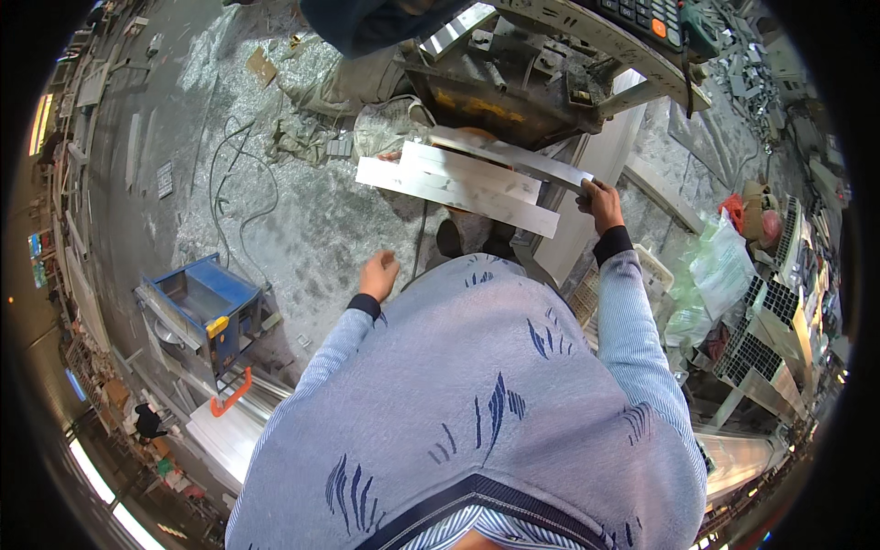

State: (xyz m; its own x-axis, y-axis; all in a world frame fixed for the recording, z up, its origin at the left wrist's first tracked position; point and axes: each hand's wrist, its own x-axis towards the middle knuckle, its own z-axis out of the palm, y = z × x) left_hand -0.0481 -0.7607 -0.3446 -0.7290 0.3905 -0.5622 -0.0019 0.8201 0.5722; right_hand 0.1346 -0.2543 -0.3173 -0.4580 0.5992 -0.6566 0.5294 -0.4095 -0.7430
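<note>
My right hand pinches the right end of a long silver metal strip. Just below that strip lie two more flat metal pieces, a shorter one and a longer one overlapping it. What supports them from beneath is mostly hidden. My left hand is apart from the strips, lower and to the left, its fingers curled with nothing visible in them. Fingers of another person show at the left end of the strips.
Ahead stands a dirty metal machine with a keypad panel. A blue-framed stand is at left, near a cable on the floor. Black crates and a pale green plastic bag crowd the right.
</note>
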